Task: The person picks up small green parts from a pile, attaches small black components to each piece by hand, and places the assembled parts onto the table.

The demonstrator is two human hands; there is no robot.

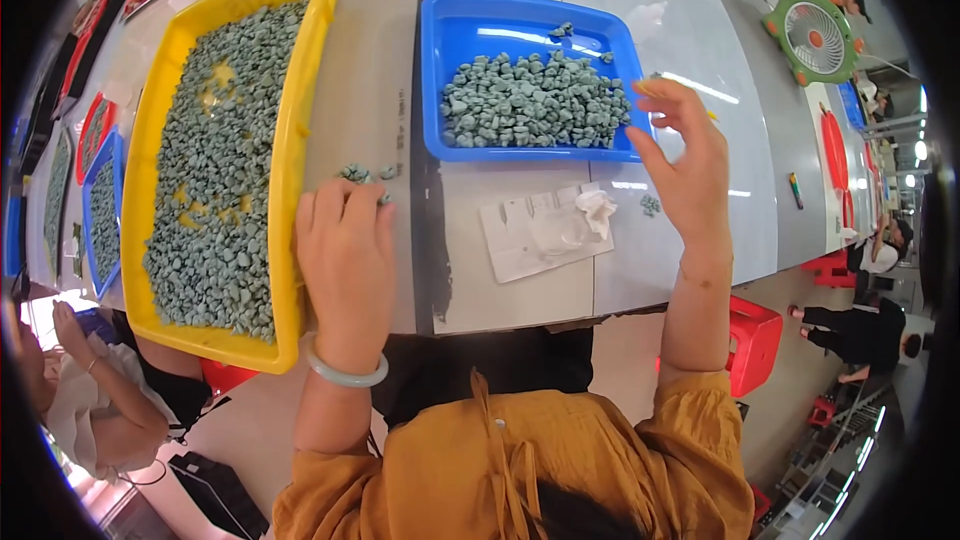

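My left hand lies palm down on the grey table, fingers resting over a few small grey-green stones beside the long yellow tray, which is full of the same stones. A pale bangle circles that wrist. My right hand is raised at the right edge of the blue tray, fingers spread and apart, nothing clearly in them. The blue tray holds a heap of grey-green stones.
A clear plastic bag with crumpled white paper lies on the table near me. A green fan stands at the far right. Another person sits at my left. Red stools stand on the floor. More trays line the far left.
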